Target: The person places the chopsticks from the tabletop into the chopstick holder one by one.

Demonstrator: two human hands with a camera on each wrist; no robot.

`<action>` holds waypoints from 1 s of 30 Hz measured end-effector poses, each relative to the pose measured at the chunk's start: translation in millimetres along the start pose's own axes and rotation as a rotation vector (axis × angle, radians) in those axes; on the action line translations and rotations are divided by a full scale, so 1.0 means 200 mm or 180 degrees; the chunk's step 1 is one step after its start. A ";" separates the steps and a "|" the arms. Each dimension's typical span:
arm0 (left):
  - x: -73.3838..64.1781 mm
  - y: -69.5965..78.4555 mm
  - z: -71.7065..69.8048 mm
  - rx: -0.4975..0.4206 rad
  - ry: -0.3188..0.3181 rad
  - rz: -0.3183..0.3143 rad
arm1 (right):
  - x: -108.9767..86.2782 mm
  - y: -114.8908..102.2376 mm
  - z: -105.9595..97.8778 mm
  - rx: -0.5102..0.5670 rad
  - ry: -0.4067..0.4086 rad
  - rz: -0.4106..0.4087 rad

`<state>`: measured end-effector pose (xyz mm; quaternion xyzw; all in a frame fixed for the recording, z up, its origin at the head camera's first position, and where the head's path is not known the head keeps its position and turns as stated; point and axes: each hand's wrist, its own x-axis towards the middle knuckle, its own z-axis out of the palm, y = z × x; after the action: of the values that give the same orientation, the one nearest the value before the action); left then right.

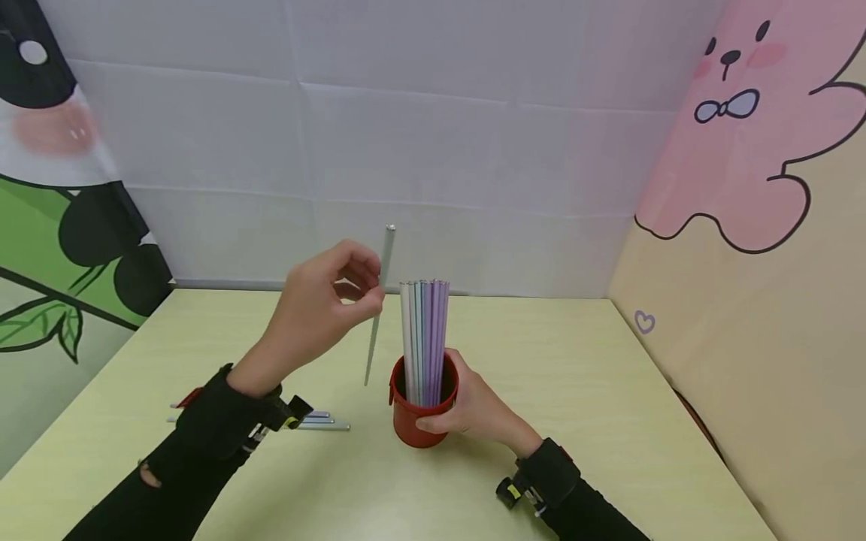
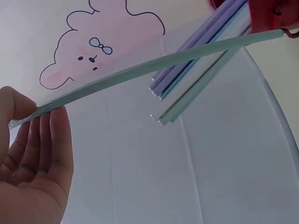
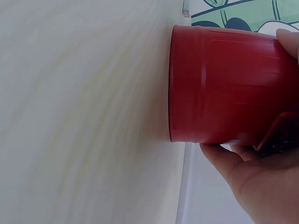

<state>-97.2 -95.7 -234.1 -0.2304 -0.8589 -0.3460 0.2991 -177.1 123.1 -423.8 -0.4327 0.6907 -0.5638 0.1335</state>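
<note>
A slim pale green stick, much like a straw (image 1: 373, 347), is pinched between the thumb and fingers of my left hand (image 1: 323, 304). It stands nearly upright, tilted a little, just left of a red bucket-shaped cup (image 1: 410, 430). Its lower end hangs above the table. The left wrist view shows the same stick (image 2: 140, 70) running from my fingertips toward the cup. My right hand (image 1: 483, 406) grips the cup round its right side; the right wrist view shows the cup (image 3: 229, 84) standing on the table. A bundle of white, green, blue and purple sticks (image 1: 425, 338) stands inside it.
Several loose sticks (image 1: 328, 426) lie on the light wood table (image 1: 325, 488), partly hidden behind my left forearm. A white sheet (image 1: 440, 150) hangs along the back edge. Cartoon-printed panels (image 1: 731, 315) stand at both sides.
</note>
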 end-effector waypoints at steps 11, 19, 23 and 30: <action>0.06 0.21 0.07 -0.0372 0.0322 -0.0131 | 0.00 0.00 0.00 -0.0044 0.0025 0.0025; 0.03 0.07 0.17 -0.0370 0.0323 -0.0202 | 0.00 -0.01 -0.01 0.0015 -0.0008 0.0036; 0.01 -0.05 0.24 -0.0415 0.0289 -0.0282 | 0.00 -0.01 -0.01 0.0020 -0.0001 0.0072; -0.03 -0.10 0.30 -0.0353 0.0204 -0.0379 | 0.00 0.00 0.00 0.0032 -0.0014 0.0043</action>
<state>-125.9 -65.5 -281.8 -0.1840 -0.8406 -0.4174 0.2921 -178.2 123.3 -423.5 -0.4286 0.6905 -0.5654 0.1410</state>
